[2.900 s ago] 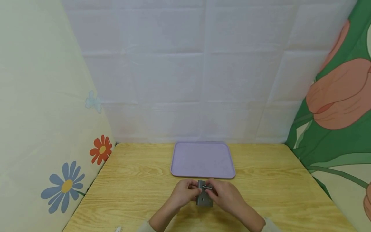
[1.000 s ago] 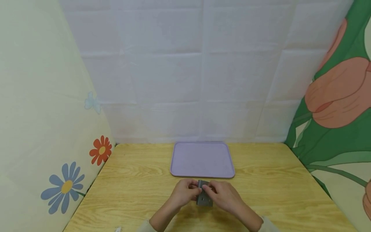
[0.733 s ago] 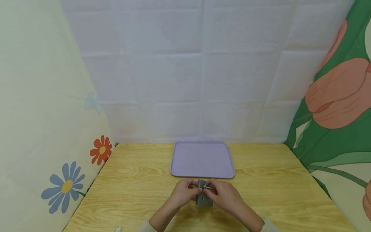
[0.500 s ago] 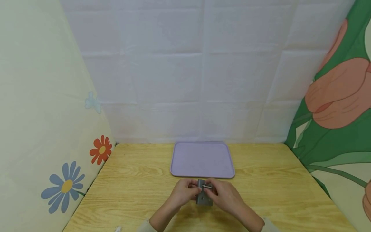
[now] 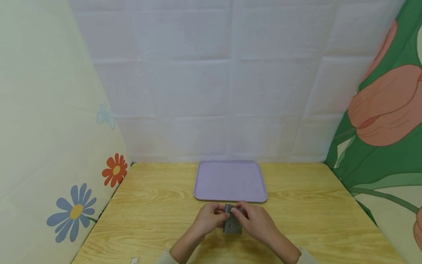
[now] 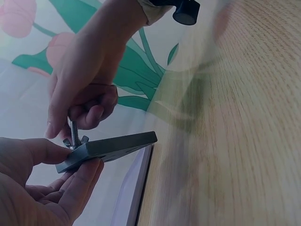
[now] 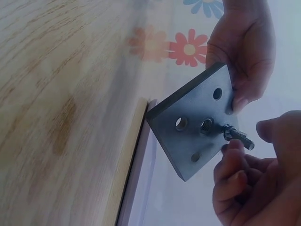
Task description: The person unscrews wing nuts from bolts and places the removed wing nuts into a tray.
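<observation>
A square grey metal plate (image 5: 234, 228) with several round holes is held above the table, tilted. My left hand (image 5: 208, 220) pinches one edge of it, thumb on one face and fingers on the other. From the plate stands a threaded bolt (image 7: 244, 140) bearing a small wing nut (image 7: 228, 131), low against the face. My right hand (image 5: 259, 223) is at this nut, fingers curled beside it and the index fingertip against it. In the right wrist view the thumb (image 7: 266, 130) stands slightly off the bolt's end. Seen from above, that thumb hides the bolt.
A purple tray (image 5: 230, 181) lies on the wood-grain table (image 5: 158, 205) just beyond my hands. A small white object (image 5: 134, 260) sits at the near left edge. Floral cloths (image 5: 372, 154) and a white sheet (image 5: 211, 91) enclose the table.
My right thumb and fingers have shifted back and forth around the bolt; half a second ago the bolt showed between them, now the thumb covers it from above. The left hand and plate stay put.
</observation>
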`<state>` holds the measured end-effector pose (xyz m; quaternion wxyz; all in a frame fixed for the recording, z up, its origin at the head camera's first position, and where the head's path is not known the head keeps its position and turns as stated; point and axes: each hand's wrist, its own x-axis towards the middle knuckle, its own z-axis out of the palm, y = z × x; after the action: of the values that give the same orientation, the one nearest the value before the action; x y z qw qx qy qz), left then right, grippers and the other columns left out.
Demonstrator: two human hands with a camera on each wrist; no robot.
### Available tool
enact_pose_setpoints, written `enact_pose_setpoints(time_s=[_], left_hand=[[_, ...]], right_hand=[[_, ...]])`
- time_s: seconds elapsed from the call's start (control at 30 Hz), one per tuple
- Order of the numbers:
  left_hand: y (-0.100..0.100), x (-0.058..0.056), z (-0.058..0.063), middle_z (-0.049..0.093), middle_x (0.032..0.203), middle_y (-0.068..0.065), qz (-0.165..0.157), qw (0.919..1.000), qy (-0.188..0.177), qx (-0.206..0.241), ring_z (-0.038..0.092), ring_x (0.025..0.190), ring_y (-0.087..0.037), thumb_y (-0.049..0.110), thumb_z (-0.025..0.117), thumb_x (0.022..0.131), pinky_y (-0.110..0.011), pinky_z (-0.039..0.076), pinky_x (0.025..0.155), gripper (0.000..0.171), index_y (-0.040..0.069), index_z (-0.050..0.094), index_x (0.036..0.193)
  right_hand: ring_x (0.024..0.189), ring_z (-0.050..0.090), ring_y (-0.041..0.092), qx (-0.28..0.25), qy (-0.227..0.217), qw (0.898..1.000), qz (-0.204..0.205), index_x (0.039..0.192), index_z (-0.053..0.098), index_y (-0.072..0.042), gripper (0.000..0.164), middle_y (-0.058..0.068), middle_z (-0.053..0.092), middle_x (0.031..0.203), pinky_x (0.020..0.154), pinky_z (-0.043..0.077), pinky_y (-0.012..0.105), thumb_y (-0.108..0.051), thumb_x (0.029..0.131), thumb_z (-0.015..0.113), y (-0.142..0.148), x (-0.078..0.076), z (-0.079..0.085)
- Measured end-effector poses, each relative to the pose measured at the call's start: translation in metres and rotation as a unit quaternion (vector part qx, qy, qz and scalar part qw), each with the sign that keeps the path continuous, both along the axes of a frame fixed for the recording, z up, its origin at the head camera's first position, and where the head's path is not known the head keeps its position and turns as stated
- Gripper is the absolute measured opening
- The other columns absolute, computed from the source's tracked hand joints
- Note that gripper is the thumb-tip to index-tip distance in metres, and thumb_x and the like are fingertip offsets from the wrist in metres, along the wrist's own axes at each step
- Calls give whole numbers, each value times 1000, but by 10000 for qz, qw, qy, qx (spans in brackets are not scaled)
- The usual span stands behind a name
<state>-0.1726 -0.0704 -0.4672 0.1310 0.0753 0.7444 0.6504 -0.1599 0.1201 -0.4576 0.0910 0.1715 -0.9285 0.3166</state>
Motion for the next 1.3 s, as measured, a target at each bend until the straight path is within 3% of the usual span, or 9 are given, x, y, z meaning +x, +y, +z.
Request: enact_pose_setpoints(time_s=[0.17, 0.43, 0.6, 0.83, 1.03, 1.3], left_hand=[[1, 1, 1, 68, 85, -7, 29, 10000, 32, 13, 67, 74, -16, 1, 70, 86, -31, 62, 62, 19, -7, 67, 103], [2, 1, -2, 69, 87, -7, 28, 9999, 65, 74, 68, 76, -17, 0, 69, 86, -31, 62, 62, 20, -8, 66, 103], [3, 1, -2, 68, 86, -7, 23, 9999, 19, 131, 67, 75, -16, -1, 69, 85, -31, 62, 62, 19, -8, 66, 103], [3, 1, -3, 67, 84, -6, 59, 9999, -23, 93, 66, 74, -15, -1, 69, 85, -30, 62, 62, 19, -7, 66, 102], [3, 0, -5, 68, 85, -6, 97, 9999, 31, 67, 66, 75, -16, 0, 69, 86, -33, 63, 63, 20, -8, 66, 104], [2, 1, -2, 67, 83, -6, 73, 10000, 60, -7, 66, 73, -15, 0, 70, 85, -30, 62, 61, 19, -7, 67, 102]], right_hand=[[55, 41, 3, 21, -378, 9991, -197, 76, 63, -22, 35, -14, 46, 59, 49, 34, 22, -43, 103, 55, -1, -1, -2], [56, 43, 7, 89, -745, 9972, -36, 86, 75, -19, 43, -10, 49, 60, 49, 34, 24, -47, 105, 48, -4, -2, -5], [53, 40, 6, 18, -813, 9967, 74, 79, 71, -20, 43, -11, 43, 57, 47, 33, 23, -46, 105, 48, -4, -4, -5], [52, 38, 6, -310, -1203, 9921, 167, 68, 59, -18, 50, -10, 49, 60, 48, 32, 23, -45, 107, 43, -3, -4, -4], [55, 42, 7, -404, -1264, 9911, 107, 70, 59, -17, 49, -8, 51, 63, 50, 34, 23, -45, 107, 43, -3, -3, -3], [52, 42, 11, -886, -1836, 9790, 49, 70, 66, -13, 62, -5, 50, 58, 47, 34, 24, -49, 108, 33, -3, -3, -1]])
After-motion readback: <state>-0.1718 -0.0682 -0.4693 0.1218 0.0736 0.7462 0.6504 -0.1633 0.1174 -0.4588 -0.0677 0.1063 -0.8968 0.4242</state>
